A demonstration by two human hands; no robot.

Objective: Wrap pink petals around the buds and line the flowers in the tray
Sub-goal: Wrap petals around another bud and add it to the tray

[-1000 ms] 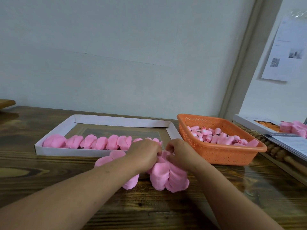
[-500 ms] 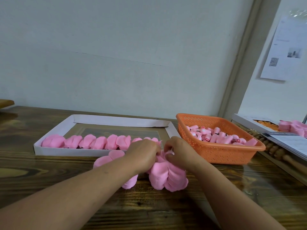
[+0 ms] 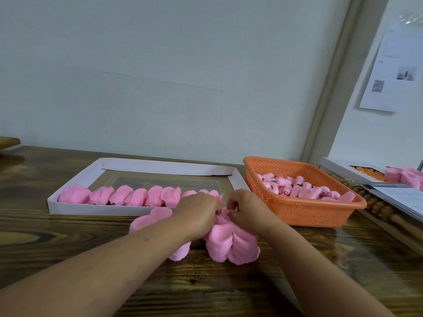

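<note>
A stack of pink petals [image 3: 231, 245] lies on the wooden table in front of the white tray [image 3: 75, 208]. My left hand [image 3: 196, 216] and my right hand [image 3: 248, 212] meet over the top of the stack, fingers curled and pinching a thin pink petal [image 3: 223, 211] between them. A row of several finished pink flowers [image 3: 137, 196] lines the tray's near side. The orange basket [image 3: 304, 211] to the right holds several pink buds [image 3: 297, 188]. No bud shows between my fingers.
More pink petals [image 3: 151, 218] lie under my left forearm. At the far right stand a white box with orange pieces [image 3: 366, 175], a pile of pink petals [image 3: 405, 176], papers and a wooden roller [image 3: 384, 210]. The wall is close behind.
Both hands stay at the top of the petal stack with only small finger movements; my fingertips have parted slightly, and a thin petal edge shows between them.
</note>
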